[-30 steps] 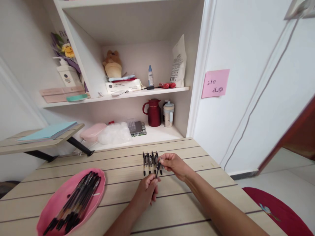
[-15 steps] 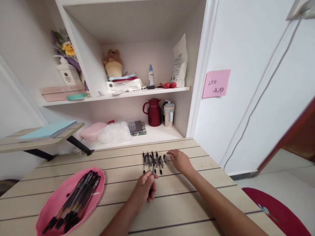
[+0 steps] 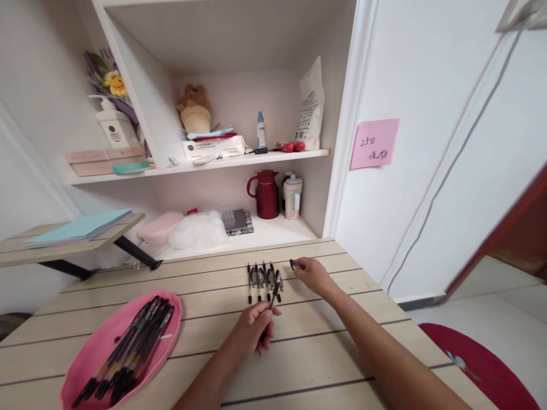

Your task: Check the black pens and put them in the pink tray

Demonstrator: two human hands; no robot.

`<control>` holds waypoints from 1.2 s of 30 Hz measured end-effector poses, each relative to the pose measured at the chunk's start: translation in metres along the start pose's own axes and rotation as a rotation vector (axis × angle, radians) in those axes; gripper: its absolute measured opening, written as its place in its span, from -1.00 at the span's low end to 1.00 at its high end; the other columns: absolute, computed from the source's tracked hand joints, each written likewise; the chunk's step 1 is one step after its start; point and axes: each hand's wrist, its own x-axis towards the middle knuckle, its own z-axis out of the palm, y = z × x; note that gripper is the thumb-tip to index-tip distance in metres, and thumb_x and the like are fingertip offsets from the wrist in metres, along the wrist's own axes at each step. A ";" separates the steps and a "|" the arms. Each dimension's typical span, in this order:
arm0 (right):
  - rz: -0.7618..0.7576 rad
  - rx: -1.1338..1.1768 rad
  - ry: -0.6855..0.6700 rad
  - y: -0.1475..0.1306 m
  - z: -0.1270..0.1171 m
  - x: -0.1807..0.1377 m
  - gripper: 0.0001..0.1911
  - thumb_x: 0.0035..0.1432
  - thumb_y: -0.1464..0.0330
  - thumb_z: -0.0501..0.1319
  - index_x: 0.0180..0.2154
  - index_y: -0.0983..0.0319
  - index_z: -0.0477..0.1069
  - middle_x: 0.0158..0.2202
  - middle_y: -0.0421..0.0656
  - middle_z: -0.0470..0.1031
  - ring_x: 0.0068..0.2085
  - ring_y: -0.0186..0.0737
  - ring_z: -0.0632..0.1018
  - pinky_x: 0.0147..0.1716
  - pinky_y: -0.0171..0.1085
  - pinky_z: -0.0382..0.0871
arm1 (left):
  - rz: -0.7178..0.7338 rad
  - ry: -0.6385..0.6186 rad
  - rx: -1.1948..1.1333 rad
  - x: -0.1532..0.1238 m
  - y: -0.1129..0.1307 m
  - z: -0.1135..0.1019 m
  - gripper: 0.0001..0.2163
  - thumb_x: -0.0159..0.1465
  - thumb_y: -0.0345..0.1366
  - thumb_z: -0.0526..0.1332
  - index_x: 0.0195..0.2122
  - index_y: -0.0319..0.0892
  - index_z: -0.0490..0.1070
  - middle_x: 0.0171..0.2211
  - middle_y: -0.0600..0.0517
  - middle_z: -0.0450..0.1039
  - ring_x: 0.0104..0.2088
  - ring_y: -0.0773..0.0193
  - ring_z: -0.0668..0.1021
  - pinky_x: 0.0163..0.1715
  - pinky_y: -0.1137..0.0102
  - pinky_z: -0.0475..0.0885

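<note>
My left hand [image 3: 256, 326] is closed around a slim black-and-clear pen [image 3: 276, 293], whose tip points away from me. My right hand [image 3: 315, 275], to the right of it, pinches a small dark pen cap [image 3: 293, 264] just off the wooden table. Beyond my left hand lies a row of several thin black pens [image 3: 249, 283], with dark pen caps [image 3: 260, 277] between them. The held pen overlaps the right end of this row in the view. The lower part of the held pen is hidden by my fingers.
At the left, a pink tray [image 3: 176, 336] bears a heap of black pens [image 3: 128, 347]. A small raised shelf [image 3: 137, 219] with blue paper stands behind it. Along the back, a white shelf unit [image 3: 294, 230] holds a red jug [image 3: 267, 195] and a cup [image 3: 292, 197].
My right hand has picked up the pen cap that lay at the right end of the row. My left hand and its pen have shifted slightly right.
</note>
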 end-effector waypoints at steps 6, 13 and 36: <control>-0.103 0.877 -0.185 -0.033 -0.013 -0.013 -0.78 -0.14 0.29 0.24 -0.45 0.25 0.26 -0.57 -0.28 0.32 -0.50 -0.39 0.38 -0.55 -0.41 0.15 | 0.005 0.001 0.010 0.001 -0.002 -0.001 -0.66 0.14 -0.08 0.04 -0.19 -0.21 0.30 -0.64 0.17 0.25 -0.73 0.50 0.31 -0.80 0.63 0.07; -0.182 0.864 -0.156 -0.044 -0.002 -0.022 -0.66 -0.17 0.32 0.28 -0.28 0.23 0.29 -0.59 -0.34 0.27 -0.55 -0.41 0.38 -0.59 -0.42 0.17 | 0.003 0.008 0.017 0.001 -0.002 0.000 -0.66 0.13 -0.08 0.05 -0.20 -0.22 0.30 -0.66 0.18 0.23 -0.74 0.50 0.29 -0.81 0.63 0.06; -0.120 0.523 -0.242 -0.043 0.026 -0.033 -0.84 -0.05 0.28 0.13 -0.54 0.24 0.26 -0.69 -0.30 0.32 -0.63 -0.41 0.35 -0.62 -0.42 0.19 | 0.023 0.151 0.040 0.000 -0.008 0.004 -0.70 0.08 -0.07 0.06 -0.35 -0.22 0.31 -0.68 0.20 0.21 -0.79 0.52 0.23 -0.87 0.63 0.01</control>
